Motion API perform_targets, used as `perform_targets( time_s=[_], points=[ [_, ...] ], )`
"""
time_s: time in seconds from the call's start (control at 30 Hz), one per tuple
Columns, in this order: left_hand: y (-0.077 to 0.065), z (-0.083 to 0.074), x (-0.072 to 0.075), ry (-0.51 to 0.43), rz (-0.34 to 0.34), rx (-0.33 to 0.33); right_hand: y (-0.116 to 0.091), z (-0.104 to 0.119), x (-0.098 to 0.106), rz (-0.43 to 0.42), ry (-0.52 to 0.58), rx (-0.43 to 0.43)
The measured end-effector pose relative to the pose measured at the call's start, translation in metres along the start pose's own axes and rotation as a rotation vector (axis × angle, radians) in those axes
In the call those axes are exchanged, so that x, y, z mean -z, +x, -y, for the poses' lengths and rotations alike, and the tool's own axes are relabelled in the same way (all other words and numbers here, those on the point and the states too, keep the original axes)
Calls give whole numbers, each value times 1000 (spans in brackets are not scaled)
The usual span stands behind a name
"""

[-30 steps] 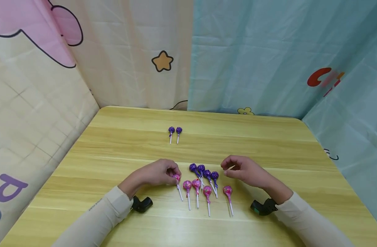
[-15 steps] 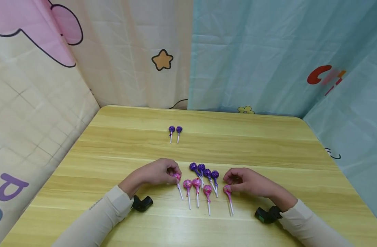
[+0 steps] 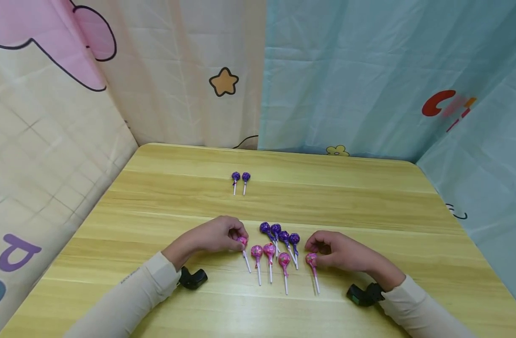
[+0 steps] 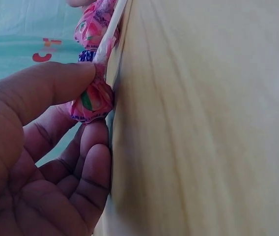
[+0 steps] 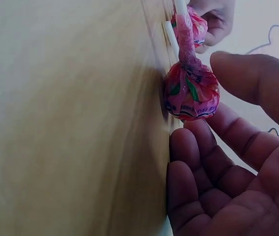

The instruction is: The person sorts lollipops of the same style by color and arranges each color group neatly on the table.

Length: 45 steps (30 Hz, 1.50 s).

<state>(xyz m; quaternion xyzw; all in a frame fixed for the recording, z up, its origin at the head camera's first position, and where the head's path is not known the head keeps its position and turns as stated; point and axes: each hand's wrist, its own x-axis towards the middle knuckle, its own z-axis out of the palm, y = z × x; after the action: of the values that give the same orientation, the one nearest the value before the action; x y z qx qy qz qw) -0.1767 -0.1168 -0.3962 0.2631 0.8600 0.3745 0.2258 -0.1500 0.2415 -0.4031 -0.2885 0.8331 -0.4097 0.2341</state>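
My left hand (image 3: 216, 234) pinches a pink-wrapped lollipop (image 4: 94, 102) by its round head, thumb on the wrapper's twisted neck, the white stick pointing toward me. To the right, a second pink lollipop (image 5: 191, 96) sits between the thumb and fingers of my right hand (image 3: 342, 252), its stick also toward me. Between the hands lie three more pink lollipops, the left one (image 3: 256, 252), the middle one (image 3: 269, 250) and the right one (image 3: 284, 259). Just behind them several purple lollipops (image 3: 284, 236) are bunched, with sticks partly overlapping.
Two purple lollipops, one on the left (image 3: 235, 176) and one on the right (image 3: 246, 176), lie side by side farther back on the wooden table (image 3: 346, 192). Printed curtains (image 3: 346, 80) hang along the table's back and sides.
My right hand has come down and toward me from beside the purple lollipops to the rightmost pink lollipop, where its thumb and fingers have closed in. My left hand keeps its place.
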Motion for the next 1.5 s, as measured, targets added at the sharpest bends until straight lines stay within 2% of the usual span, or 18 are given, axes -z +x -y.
perform_targets(
  time_s=[0.23,0.47,0.67,0.97,1.13,1.5],
  points=[
    [-1,8,1,-50,-41,6,2,1,1,14,-10,8],
    [0,7,8,-31,-93,-52,3,3,2,27,3,-4],
    [6,10,19,-39,-119,-33,2,3,1,18,12,-20],
    [12,24,45,-98,-137,-19,0,3,1,5,14,-31],
    [16,30,59,-81,-149,13,0,2,1,2,17,-38],
    [33,41,70,-87,-154,66,0,1,1,2,30,-49]
  ],
)
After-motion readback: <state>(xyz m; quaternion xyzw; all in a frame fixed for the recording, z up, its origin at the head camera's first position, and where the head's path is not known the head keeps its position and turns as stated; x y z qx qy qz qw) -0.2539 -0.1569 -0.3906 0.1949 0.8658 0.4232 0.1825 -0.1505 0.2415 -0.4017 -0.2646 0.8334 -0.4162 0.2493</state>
